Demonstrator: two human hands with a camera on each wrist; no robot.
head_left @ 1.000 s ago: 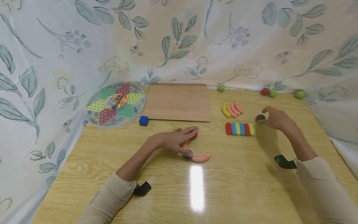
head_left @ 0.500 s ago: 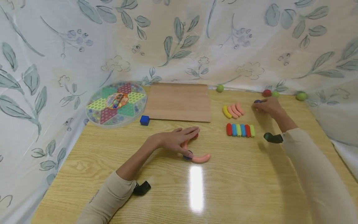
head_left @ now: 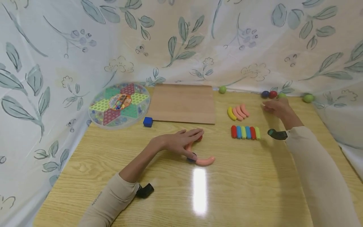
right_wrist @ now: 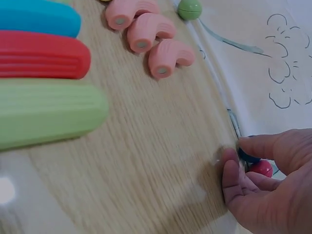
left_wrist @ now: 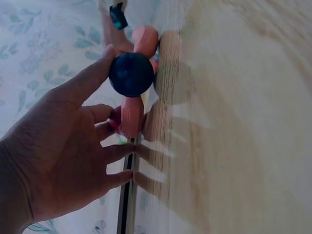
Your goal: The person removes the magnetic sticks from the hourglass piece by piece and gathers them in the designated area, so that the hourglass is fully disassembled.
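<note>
My left hand (head_left: 181, 143) lies over a small assembly, fingers mostly straight. Its thumb touches a dark blue ball (left_wrist: 131, 74), and its fingertips are at a red ball (head_left: 200, 138). A curved pink stick (left_wrist: 131, 117) runs between these balls, partly under the hand. Another curved pink stick (head_left: 205, 161) extends right from the dark blue ball. At the back right, my right hand (head_left: 278, 108) is just in front of a blue ball (head_left: 265, 94), fingers loosely bent and holding nothing. That ball sits beside a second red ball (head_left: 273, 94) by the curtain.
Curved sticks, pink (head_left: 239, 112) and yellow (head_left: 231, 113), lie above a row of straight red, blue and green sticks (head_left: 244, 132). Green balls (head_left: 222, 90) stand along the back edge. A wooden board (head_left: 182, 104), a round marble game board (head_left: 119, 105) and a blue cube (head_left: 148, 122) are further left.
My right hand has carried the blue ball to the back, let it go beside the red ball and drawn slightly away. The left hand has stayed in place.
</note>
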